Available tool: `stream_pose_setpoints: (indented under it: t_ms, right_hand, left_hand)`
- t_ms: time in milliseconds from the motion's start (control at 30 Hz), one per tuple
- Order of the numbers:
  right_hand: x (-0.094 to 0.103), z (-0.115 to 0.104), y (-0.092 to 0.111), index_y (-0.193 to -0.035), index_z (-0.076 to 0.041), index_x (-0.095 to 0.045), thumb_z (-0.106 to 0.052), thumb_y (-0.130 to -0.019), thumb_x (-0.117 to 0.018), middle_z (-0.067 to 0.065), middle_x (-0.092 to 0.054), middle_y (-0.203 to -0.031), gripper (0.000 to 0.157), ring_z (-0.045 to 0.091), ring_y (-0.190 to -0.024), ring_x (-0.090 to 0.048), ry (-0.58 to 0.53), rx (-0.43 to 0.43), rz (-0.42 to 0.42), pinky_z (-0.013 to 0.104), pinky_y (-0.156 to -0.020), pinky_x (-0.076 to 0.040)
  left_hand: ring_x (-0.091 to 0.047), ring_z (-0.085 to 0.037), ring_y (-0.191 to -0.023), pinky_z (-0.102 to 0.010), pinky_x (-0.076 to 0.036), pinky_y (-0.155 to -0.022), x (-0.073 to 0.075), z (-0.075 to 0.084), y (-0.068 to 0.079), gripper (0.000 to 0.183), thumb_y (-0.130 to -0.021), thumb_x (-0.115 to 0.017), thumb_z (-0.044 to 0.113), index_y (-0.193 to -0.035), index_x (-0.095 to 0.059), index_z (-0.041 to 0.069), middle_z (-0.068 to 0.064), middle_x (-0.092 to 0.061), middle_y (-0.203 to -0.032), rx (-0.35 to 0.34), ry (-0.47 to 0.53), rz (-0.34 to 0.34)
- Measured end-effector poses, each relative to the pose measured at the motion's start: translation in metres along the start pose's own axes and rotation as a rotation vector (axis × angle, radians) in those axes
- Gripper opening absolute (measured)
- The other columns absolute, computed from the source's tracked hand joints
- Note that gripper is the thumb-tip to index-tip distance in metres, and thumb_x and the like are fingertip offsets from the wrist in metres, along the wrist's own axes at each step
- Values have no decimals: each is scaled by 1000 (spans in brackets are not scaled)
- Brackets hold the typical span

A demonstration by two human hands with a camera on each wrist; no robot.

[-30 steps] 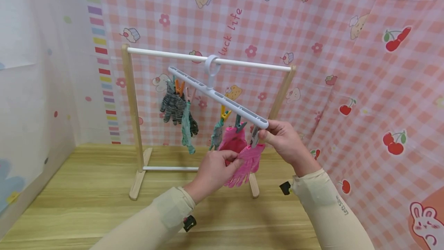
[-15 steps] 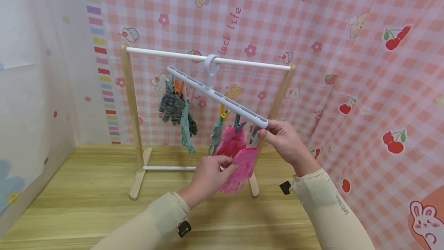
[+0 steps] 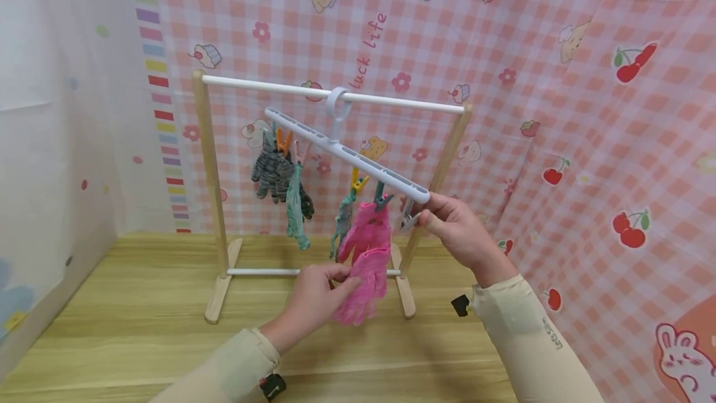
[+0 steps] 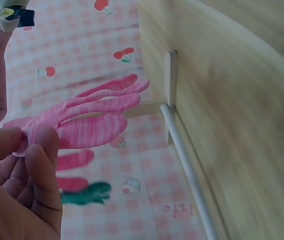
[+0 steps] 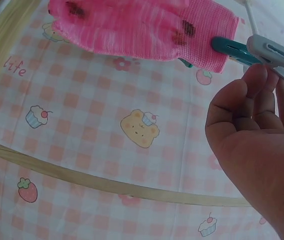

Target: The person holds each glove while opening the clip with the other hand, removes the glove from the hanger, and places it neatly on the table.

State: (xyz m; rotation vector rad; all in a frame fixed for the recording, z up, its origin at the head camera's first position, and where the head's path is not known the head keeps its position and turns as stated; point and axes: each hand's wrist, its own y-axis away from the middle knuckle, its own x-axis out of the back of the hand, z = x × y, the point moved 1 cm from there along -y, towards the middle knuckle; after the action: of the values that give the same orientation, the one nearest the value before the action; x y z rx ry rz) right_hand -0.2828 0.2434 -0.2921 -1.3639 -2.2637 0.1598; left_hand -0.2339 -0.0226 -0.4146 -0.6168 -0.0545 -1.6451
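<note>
We see the left hand [image 3: 321, 294] pinching the loose pink glove [image 3: 370, 278] at its side between thumb and fingers, gap narrow. The right hand [image 3: 461, 232] is at the near end of the white hanger [image 3: 380, 171], fingers curled, pinching the grey clip [image 3: 409, 221] there; we can't tell if the fingertips also touch the bar.

Loose pink glove: in the air above the surface [image 3: 140, 328], in front of and just below the clipped pink glove [image 3: 371, 226], overlapping it in the head view, apart from the grey clip. Long axis near vertical, leaning a bit; cuff up, fingers down and slightly toward our left. The clipped pink glove hangs cuff up from the dark teal clip [image 3: 381, 199].

Hidden: part of the loose glove's side, behind the left thumb and fingers. The left wrist view cuts off the left hand; the right wrist view crops the clipped glove's top edge, and the grey clip at the frame edge is hard to make out.
</note>
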Motion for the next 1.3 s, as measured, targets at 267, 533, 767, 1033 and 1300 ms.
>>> stream_pose_setpoints:
  t_ms: [267,533,767,1033,1300]
  right_hand:
    - [0,5,2,-135,-10,-67,-33,-108,-58,-10,-71,-116,37,6,-105,-67,-3,-6,-1,25,-100,-56]
    - [-1,8,3,-131,-13,-66,-30,-111,-53,-8,-69,-119,29,4,-109,-64,-39,0,-7,26,-102,-55]
    - [-3,12,5,-124,-18,-67,-31,-112,-51,-12,-66,-123,24,6,-110,-61,-74,15,11,23,-101,-52]
    - [-5,14,9,-130,-24,-65,-35,-111,-51,-14,-64,-122,26,8,-111,-60,-69,-28,47,24,-104,-51]
    - [-3,19,12,-146,-18,-62,-31,-112,-52,-18,-69,-134,38,3,-118,-63,-88,7,19,23,-103,-52]
  left_hand:
    - [-56,-5,-57,-23,-46,-51,30,-22,27,8,-97,-81,24,-101,-85,19,8,-80,-83,82,-5,49]
    - [-56,-5,-60,-22,-46,-52,52,-36,54,9,-96,-81,23,-101,-84,16,6,-79,-84,191,-31,68]
    - [-56,-7,-60,-23,-47,-50,68,-44,73,11,-98,-80,24,-103,-83,15,6,-77,-85,288,-28,40]
    - [-63,-10,-64,-27,-55,-53,97,-61,92,22,-100,-77,28,-114,-81,11,2,-78,-88,372,-17,10]
    - [-64,-11,-69,-29,-55,-53,143,-81,106,39,-103,-73,35,-128,-75,5,0,-74,-82,492,-113,-14]
